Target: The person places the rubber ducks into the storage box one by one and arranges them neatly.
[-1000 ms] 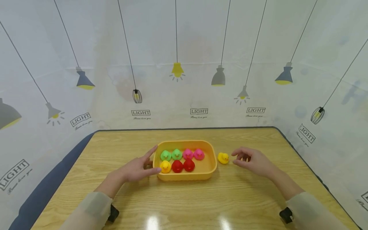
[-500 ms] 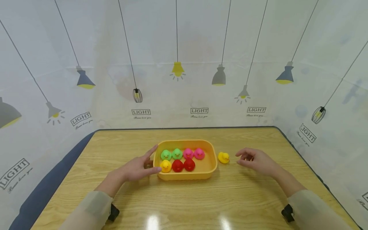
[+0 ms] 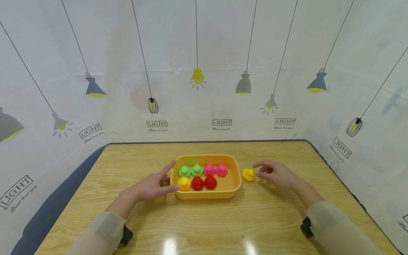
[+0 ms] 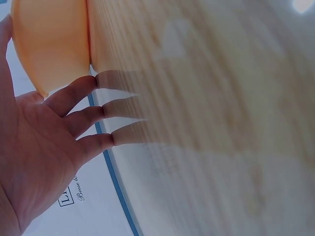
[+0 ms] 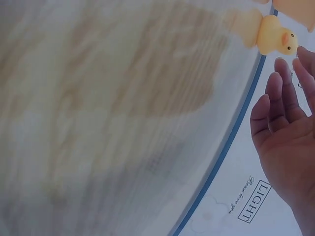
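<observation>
An orange-yellow tub (image 3: 223, 195) with rounded corners sits mid-table. It holds two green rubber ducks (image 3: 197, 170), two pink rubber ducks (image 3: 221, 170), two red rubber ducks (image 3: 210, 182) and a yellow rubber duck (image 3: 184, 184). My left hand (image 3: 152, 186) rests spread against the tub's left end, index finger at the back corner and thumb over the front rim. In the left wrist view its other fingers (image 4: 83, 120) reach down to the tabletop. Just right of the tub stands another yellow rubber duck (image 3: 248, 174). My right hand (image 3: 278, 174) hovers beside it, fingers loosely bent and holding nothing.
Everything stands on a wood-grain table (image 3: 204, 226) with a dark blue edge. A pale cloth backdrop (image 3: 178, 46) printed with hanging lamps encloses its back and sides.
My right hand first drew slightly away to the right, then came back left, closer to the loose yellow duck. The left hand, the tub and the ducks have stayed in place.
</observation>
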`<state>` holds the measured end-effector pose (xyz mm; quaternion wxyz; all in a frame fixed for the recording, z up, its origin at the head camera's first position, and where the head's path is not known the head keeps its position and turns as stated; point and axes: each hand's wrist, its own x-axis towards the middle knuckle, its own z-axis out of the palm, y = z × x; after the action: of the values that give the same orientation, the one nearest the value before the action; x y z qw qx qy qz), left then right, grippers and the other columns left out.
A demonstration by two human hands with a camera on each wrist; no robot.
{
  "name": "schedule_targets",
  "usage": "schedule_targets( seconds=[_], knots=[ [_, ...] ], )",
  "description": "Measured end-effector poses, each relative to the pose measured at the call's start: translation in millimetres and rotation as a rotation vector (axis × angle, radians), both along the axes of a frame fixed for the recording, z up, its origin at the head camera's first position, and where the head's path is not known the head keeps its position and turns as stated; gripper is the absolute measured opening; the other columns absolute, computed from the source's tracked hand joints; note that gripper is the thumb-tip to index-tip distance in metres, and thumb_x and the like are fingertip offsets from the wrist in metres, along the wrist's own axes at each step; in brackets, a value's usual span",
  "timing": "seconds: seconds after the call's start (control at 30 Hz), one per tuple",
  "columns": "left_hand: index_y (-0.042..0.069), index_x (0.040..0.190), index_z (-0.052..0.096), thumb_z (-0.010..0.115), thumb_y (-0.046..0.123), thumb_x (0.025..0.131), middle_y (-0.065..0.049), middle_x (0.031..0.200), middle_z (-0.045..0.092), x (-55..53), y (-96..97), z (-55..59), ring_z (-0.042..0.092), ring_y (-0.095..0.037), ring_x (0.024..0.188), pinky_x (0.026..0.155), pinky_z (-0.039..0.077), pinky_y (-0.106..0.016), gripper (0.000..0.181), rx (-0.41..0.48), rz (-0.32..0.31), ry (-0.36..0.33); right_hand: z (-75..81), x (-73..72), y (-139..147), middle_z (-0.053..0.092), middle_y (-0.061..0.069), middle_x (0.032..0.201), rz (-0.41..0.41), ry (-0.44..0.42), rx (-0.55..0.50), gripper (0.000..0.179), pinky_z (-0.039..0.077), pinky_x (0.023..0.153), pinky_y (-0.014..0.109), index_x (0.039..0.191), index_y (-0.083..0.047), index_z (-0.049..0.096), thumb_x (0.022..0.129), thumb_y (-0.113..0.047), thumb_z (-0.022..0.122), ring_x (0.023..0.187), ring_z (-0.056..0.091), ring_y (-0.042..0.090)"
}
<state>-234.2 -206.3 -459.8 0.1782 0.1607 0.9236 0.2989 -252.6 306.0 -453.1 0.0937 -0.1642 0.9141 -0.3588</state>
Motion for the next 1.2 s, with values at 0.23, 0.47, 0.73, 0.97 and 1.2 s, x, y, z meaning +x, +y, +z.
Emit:
schedule_targets(
  seconds=[0.23, 0.47, 0.73, 0.97, 1.2],
  knots=[
    [0.051, 0.175, 0.003, 0.064, 0.079, 0.097, -0.015, 0.162, 0.060, 1.3, 2.2, 1.5, 0.057, -0.046, 0.149, 0.122, 0.041, -0.072, 0.103, -0.001, 0.000, 0.004, -5.0, -7.8, -9, 0.073, 0.011, 0.110, 0.026, -0.038, -0.015, 0.035, 0.057, 0.070, 0.030, 0.141, -0.014, 0.071, 0.108, -0.026, 0.071, 0.088, 0.064, 0.023],
    [0.050, 0.175, 0.002, 0.064, 0.079, 0.097, -0.015, 0.162, 0.060, -0.1, 1.3, 1.4, 0.058, -0.045, 0.147, 0.120, 0.043, -0.071, 0.103, -0.003, -0.002, 0.005, -9.8, -11.4, -11, 0.074, 0.010, 0.107, 0.027, -0.038, -0.013, 0.032, 0.056, 0.067, 0.030, 0.136, -0.013, 0.072, 0.108, -0.028, 0.072, 0.082, 0.064, 0.023],
    [0.051, 0.175, 0.000, 0.062, 0.083, 0.095, -0.017, 0.162, 0.059, 0.7, 1.1, 2.7, 0.058, -0.046, 0.147, 0.121, 0.041, -0.074, 0.107, -0.012, -0.012, 0.003, -11.6, -13.8, -11, 0.073, 0.009, 0.106, 0.005, -0.050, -0.015, 0.040, 0.054, 0.069, 0.029, 0.137, -0.011, 0.068, 0.103, -0.026, 0.080, 0.085, 0.063, 0.021],
    [0.051, 0.175, 0.001, 0.064, 0.081, 0.096, -0.016, 0.163, 0.058, 0.4, -0.6, 1.8, 0.056, -0.047, 0.150, 0.122, 0.039, -0.074, 0.105, 0.004, 0.000, -0.006, -10.8, -13.3, -13, 0.071, 0.009, 0.108, 0.001, -0.068, -0.027, 0.042, 0.053, 0.069, 0.028, 0.135, -0.010, 0.068, 0.100, -0.025, 0.084, 0.086, 0.061, 0.022],
    [0.051, 0.175, 0.000, 0.063, 0.081, 0.096, -0.014, 0.164, 0.059, -0.2, -0.9, 0.5, 0.055, -0.048, 0.150, 0.123, 0.038, -0.074, 0.105, -0.004, -0.005, 0.002, -10.8, -13.3, -15, 0.071, 0.008, 0.106, -0.011, -0.057, -0.015, 0.035, 0.053, 0.068, 0.028, 0.129, -0.010, 0.071, 0.100, -0.025, 0.083, 0.084, 0.060, 0.021]
  ],
)
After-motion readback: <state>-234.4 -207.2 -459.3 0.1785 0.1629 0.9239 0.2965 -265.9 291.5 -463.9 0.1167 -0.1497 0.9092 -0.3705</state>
